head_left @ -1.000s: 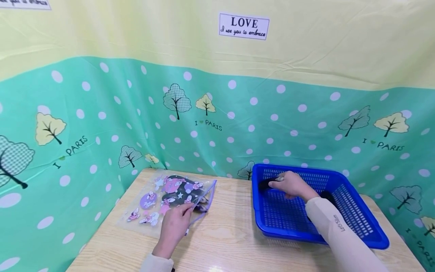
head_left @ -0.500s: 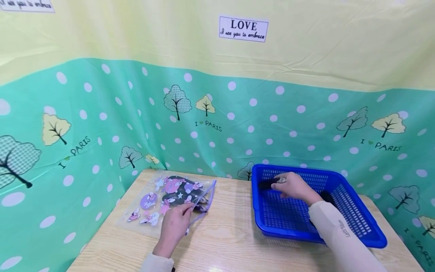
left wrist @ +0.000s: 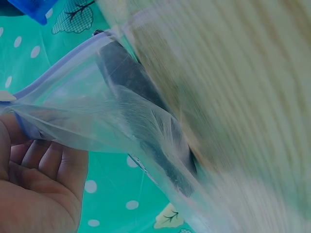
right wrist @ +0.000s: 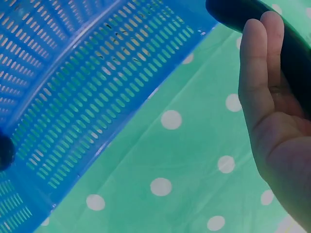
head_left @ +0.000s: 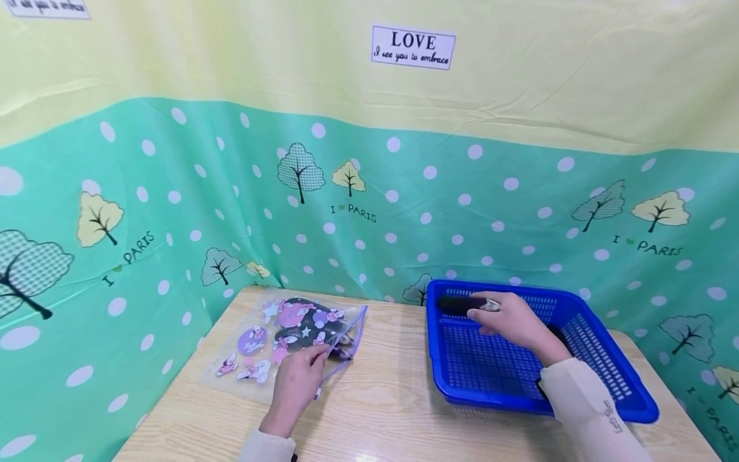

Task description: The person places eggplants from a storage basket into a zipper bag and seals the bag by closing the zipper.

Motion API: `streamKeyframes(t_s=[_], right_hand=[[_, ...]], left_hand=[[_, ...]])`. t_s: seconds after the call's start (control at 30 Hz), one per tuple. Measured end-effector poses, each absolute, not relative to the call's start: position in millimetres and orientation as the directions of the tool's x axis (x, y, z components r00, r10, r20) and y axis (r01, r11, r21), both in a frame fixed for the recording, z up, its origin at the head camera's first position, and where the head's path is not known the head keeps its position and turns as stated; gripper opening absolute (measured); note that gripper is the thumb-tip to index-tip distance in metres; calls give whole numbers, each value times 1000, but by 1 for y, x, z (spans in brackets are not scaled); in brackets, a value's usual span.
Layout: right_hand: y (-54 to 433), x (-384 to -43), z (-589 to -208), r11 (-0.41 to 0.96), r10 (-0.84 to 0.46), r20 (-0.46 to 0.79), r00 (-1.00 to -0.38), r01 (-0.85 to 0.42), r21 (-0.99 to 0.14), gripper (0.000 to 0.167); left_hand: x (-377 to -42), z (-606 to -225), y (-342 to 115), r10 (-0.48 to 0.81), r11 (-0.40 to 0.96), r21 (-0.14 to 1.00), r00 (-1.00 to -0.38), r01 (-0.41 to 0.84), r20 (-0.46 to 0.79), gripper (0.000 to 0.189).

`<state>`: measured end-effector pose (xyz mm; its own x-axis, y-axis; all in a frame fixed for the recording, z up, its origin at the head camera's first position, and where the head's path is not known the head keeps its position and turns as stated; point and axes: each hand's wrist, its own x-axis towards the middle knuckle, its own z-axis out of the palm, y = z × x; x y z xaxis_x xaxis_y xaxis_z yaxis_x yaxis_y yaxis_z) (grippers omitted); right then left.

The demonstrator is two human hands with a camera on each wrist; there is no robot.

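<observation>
In the head view my right hand (head_left: pixel 510 321) grips a long, dark eggplant (head_left: pixel 458 305) by its pale stem end, over the far left part of the blue plastic basket (head_left: pixel 435 359). Two straight fingers and the glossy dark eggplant (right wrist: pixel 291 53) show in the right wrist view. On the left, my left hand (head_left: pixel 297 382) pinches the opening edge of a clear zip bag (head_left: pixel 231 385) printed with pink and purple cartoon figures. Dark, long eggplants (left wrist: pixel 131 73) lie inside the bag, their stem ends toward the purple-edged mouth, which gapes in the left wrist view.
Another dark eggplant (head_left: pixel 557 335) lies at the right side of the basket, partly hidden behind my right arm. Bag and basket rest on a light wooden table (head_left: pixel 381 398). A green and yellow printed curtain (head_left: pixel 346 250) hangs close behind and along both sides.
My right hand has raised the eggplant from the basket's far left corner and shifted slightly right; more of the eggplant shows now. The left hand and the bag have stayed in place.
</observation>
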<state>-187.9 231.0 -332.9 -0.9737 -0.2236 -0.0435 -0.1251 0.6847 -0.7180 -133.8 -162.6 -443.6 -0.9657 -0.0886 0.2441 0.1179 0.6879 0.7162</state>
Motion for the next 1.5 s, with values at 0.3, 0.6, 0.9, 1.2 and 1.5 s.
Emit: streamKeyframes(t_s=[0.3,0.6,0.9,1.2,1.5], right_hand=[[222,-172,-318,654,-252,-11,-968,-162,-739,61],[196,-145,-325,505,-324,23,-946,-194,-841,51],[152,-121,-349,414,-357,17,-934,-175,-893,51],[104,-108,-379,315,-334,21,-942,-133,-940,55],[61,-106,-405,294,-314,6,-949,-103,-950,53]], left_hand=[[-134,-442,-163,-89,692,712,-965,119,247,23],[-134,-441,-164,-86,701,700,-958,138,274,22],[-133,-440,-166,-76,715,676,-940,181,331,20],[-134,-442,-167,-74,719,664,-927,206,368,19],[-135,-442,-168,-82,714,672,-930,195,357,18]])
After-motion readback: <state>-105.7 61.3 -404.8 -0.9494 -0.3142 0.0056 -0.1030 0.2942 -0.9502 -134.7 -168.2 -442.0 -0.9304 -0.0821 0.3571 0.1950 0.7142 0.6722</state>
